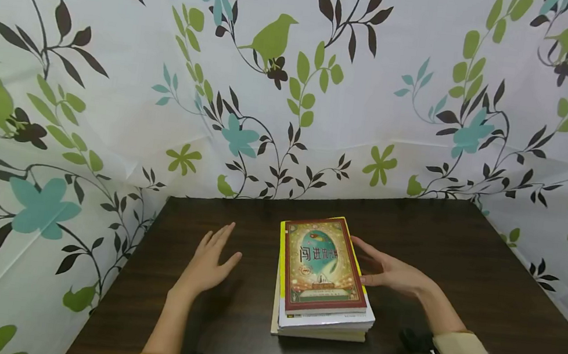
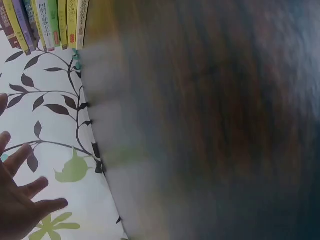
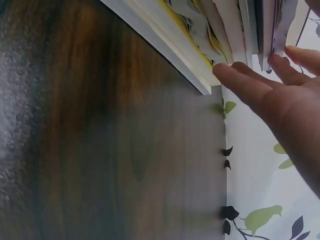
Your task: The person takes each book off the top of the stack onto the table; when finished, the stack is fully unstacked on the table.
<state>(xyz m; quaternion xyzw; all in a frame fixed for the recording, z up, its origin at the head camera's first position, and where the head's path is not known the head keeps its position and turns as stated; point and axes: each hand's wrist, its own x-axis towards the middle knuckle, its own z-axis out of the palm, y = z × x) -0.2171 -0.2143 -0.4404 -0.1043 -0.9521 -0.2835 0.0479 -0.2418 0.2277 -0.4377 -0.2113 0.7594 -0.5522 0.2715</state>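
Observation:
A stack of several books (image 2: 47,25) sits on the dark table, spines to the left. On top lies a book (image 1: 324,263) with a red-brown border and a teal picture. Under it, a yellow-edged book (image 1: 281,264) sticks out slightly askew. My right hand (image 1: 399,275) is at the stack's right side, fingers extended, fingertips right at the page edges (image 3: 235,30). To the left of the stack, my left hand (image 1: 205,267) is held apart from it, fingers spread and thumb out, with nothing in it.
The dark wood table (image 1: 224,334) ends at the back against a white wall covering (image 1: 144,67) printed with birds, leaves and flowers. Another stretch of this covering runs along the right side. A small black device (image 1: 418,341) is strapped at my right wrist.

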